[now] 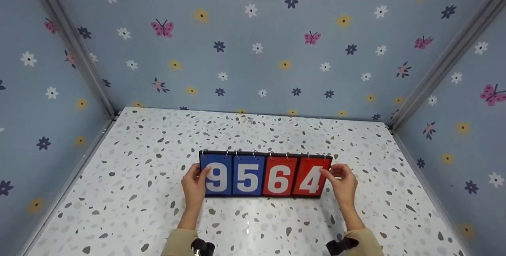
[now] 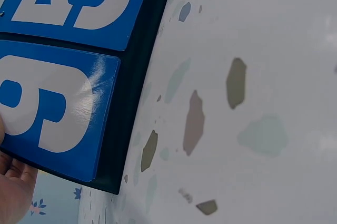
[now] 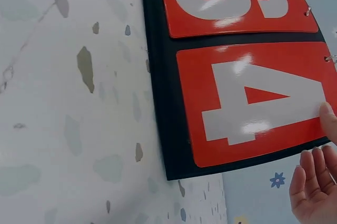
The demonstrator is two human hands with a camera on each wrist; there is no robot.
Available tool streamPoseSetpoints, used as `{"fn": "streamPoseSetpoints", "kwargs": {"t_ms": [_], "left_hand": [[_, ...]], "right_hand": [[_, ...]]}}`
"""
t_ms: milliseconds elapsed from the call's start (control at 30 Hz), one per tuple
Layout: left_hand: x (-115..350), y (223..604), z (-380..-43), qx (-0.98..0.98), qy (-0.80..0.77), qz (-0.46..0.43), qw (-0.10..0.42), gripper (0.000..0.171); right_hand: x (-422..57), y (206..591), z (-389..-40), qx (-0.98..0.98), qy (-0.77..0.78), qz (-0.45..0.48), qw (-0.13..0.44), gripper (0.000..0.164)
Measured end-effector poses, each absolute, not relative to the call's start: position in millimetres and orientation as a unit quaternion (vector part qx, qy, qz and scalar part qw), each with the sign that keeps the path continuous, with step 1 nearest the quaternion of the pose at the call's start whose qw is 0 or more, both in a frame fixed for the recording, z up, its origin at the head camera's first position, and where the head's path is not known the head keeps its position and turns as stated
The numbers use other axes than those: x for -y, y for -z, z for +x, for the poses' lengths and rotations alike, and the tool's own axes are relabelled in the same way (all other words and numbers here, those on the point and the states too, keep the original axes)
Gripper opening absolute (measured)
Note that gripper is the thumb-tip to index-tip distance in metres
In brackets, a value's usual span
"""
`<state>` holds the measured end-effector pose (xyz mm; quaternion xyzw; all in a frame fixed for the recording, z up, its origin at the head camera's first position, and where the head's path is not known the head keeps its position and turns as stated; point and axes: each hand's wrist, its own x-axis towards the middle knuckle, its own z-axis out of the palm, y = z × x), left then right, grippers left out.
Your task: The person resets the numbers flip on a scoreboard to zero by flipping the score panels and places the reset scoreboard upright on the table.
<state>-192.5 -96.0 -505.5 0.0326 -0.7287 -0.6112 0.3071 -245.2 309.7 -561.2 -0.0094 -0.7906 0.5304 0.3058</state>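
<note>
A flip scoreboard (image 1: 265,175) with a black backing stands tilted between both hands, showing 9 and 5 on blue cards and 6 and 4 on red cards. Small metal rings along its top edge hold the cards. My left hand (image 1: 194,186) pinches the left end, thumb on the blue 9 card (image 2: 58,108) and fingers behind. At the other end, my right hand (image 1: 343,184) pinches the board, its thumb over the red 4 card (image 3: 253,103). In the right wrist view the other right fingers (image 3: 313,182) curl behind the board. Only part of the left hand shows in the left wrist view.
The white speckled tabletop (image 1: 245,228) lies under the board. Blue flowered panels (image 1: 253,50) rise at the back and both sides, joined by grey metal posts (image 1: 75,50) at the corners. Dark straps (image 1: 342,245) sit on both beige sleeves.
</note>
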Motion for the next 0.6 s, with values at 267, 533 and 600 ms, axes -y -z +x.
{"fn": "streamPoseSetpoints", "kwargs": {"t_ms": [267, 533, 600], "left_hand": [[95.2, 503.7, -192.1, 0.732, 0.604, 0.03, 0.313, 0.013], [96.1, 506.0, -192.8, 0.729, 0.609, 0.021, 0.314, 0.012], [96.2, 506.3, -192.7, 0.729, 0.608, 0.02, 0.313, 0.012]], "right_hand": [[-282.5, 515.4, -219.4, 0.798, -0.521, -0.028, 0.301, 0.025], [-281.0, 503.7, -214.7, 0.813, -0.51, -0.059, 0.275, 0.019], [-281.3, 500.7, -213.3, 0.823, -0.493, -0.055, 0.276, 0.018]]}}
